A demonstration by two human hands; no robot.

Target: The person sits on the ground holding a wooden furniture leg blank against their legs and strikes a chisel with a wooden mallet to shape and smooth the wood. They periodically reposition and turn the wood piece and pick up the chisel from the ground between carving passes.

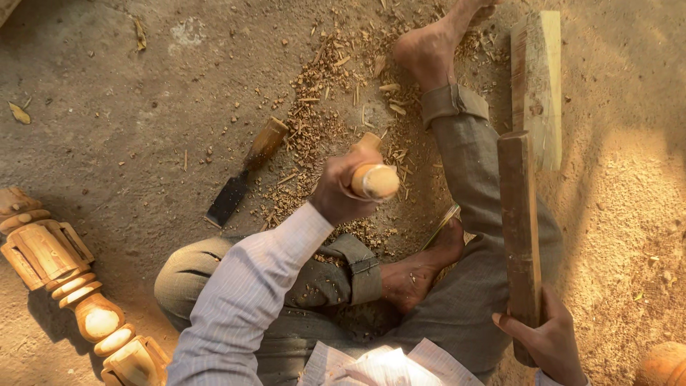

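Observation:
My left hand (pixel 341 187) grips the round wooden handle of a chisel (pixel 374 180), held upright above my lap with the handle end facing up. My right hand (pixel 549 342) holds a long flat wooden stick (pixel 519 229) by its lower end, raised over my right leg. I sit on the ground, one bare foot (pixel 418 270) tucked in and the other foot (pixel 432 44) stretched out ahead. What the chisel's blade touches is hidden under my hand.
A second chisel (pixel 243 173) with a wooden handle and dark blade lies on the ground at left. Wood chips (pixel 325 107) are scattered ahead. A carved turned wooden post (pixel 64 275) lies at far left. A pale wood block (pixel 539 86) lies at upper right.

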